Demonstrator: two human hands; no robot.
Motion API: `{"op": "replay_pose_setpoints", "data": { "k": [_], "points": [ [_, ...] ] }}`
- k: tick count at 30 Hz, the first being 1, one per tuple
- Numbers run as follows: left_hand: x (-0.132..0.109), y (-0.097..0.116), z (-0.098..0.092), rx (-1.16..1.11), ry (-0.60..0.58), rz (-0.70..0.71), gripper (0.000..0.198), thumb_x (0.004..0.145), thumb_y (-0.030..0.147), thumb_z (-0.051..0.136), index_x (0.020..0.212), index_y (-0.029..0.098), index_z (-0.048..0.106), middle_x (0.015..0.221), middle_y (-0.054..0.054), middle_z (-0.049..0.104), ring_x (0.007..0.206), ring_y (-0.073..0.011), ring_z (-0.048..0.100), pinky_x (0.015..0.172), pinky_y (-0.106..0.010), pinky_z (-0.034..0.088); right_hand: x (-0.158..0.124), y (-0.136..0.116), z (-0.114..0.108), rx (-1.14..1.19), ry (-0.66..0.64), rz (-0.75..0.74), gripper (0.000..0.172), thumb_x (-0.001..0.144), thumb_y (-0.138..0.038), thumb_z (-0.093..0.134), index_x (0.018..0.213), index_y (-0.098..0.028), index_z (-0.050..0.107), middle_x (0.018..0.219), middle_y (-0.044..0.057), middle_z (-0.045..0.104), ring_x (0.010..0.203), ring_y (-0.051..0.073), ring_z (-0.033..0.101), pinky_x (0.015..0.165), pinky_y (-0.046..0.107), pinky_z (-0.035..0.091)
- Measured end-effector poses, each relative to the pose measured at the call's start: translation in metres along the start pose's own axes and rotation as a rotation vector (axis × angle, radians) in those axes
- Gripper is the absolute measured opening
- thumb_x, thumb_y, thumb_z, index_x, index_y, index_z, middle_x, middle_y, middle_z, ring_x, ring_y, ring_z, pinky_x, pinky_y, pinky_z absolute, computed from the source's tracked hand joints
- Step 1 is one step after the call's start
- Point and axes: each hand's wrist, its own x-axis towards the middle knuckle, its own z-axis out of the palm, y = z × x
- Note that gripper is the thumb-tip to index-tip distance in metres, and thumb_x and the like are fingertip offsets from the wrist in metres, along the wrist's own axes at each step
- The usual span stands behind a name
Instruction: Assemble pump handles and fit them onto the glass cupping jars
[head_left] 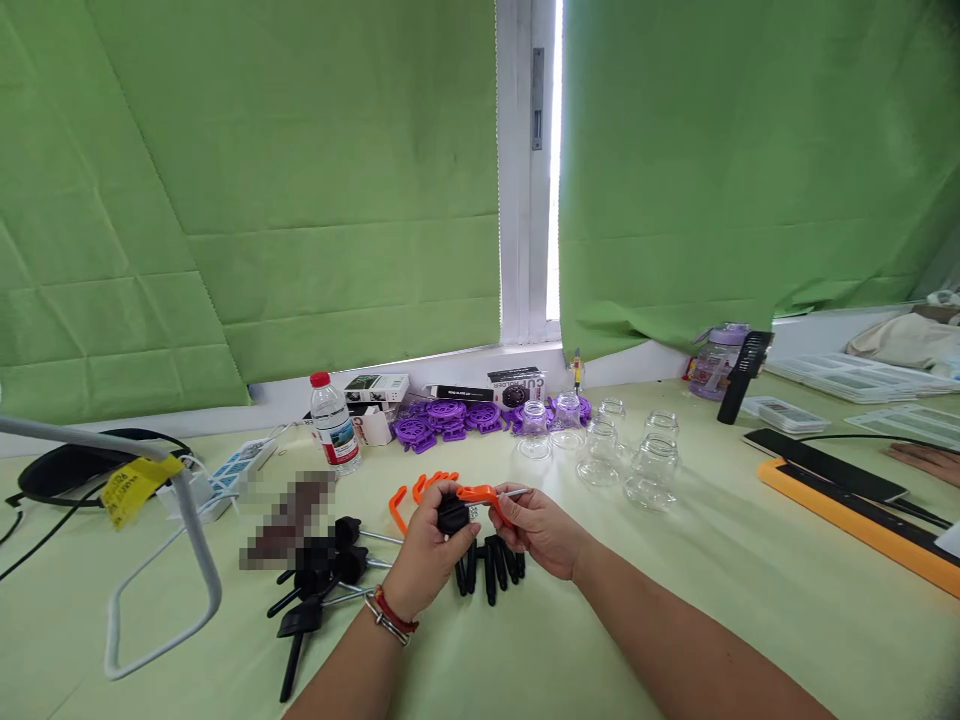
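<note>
My left hand [424,555] is closed round a small black plastic part [452,515]. My right hand [536,530] pinches an orange plastic handle [480,493] with a thin metal rod [511,493] against that black part. Both hands meet just above the pale green table [675,620]. Below them lies a row of several black sleeves [491,565]. More orange handles [420,490] lie just behind my left hand. Black handles with metal rods [322,585] lie in a heap to the left.
Several clear glass cups [630,450] stand behind the hands, purple plastic pieces [450,420] and a water bottle [334,422] further back. A power strip [232,470] and a grey metal stand [180,520] are at left. Another person's hand [926,460] and an orange-edged board [855,520] are at right.
</note>
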Motion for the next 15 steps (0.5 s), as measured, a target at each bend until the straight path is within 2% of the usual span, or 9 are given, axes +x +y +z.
{"op": "replay_pose_setpoints", "data": {
  "k": [6, 10, 15],
  "points": [
    [0.0, 0.006, 0.0, 0.003, -0.068, -0.006, 0.046, 0.073, 0.024, 0.067, 0.114, 0.022, 0.046, 0.113, -0.007, 0.054, 0.105, -0.0214, 0.051, 0.094, -0.038, 0.039, -0.001, 0.005, 0.0, -0.035, -0.041, 0.006, 0.034, 0.077, -0.047, 0.069, 0.076, -0.015, 0.057, 0.063, -0.003, 0.048, 0.049, 0.005, 0.037, 0.044, 0.022, 0.014],
    [-0.002, 0.011, -0.002, -0.058, -0.111, -0.052, 0.056, 0.072, 0.026, 0.069, 0.121, 0.023, 0.041, 0.11, -0.007, 0.052, 0.103, -0.021, 0.052, 0.092, -0.037, 0.04, 0.0, 0.009, 0.001, -0.047, -0.03, 0.003, 0.037, 0.074, -0.048, 0.072, 0.085, -0.014, 0.061, 0.061, -0.004, 0.047, 0.049, 0.004, 0.036, 0.046, 0.022, 0.014],
    [-0.007, 0.012, -0.003, -0.228, -0.175, -0.069, 0.059, 0.077, 0.036, 0.067, 0.128, 0.026, 0.039, 0.113, -0.006, 0.051, 0.103, -0.0208, 0.049, 0.085, -0.032, 0.041, 0.001, 0.01, 0.001, -0.029, 0.003, -0.015, 0.038, 0.069, -0.042, 0.077, 0.086, -0.018, 0.053, 0.059, -0.006, 0.049, 0.048, 0.005, 0.037, 0.045, 0.021, 0.015]
  ]
}}
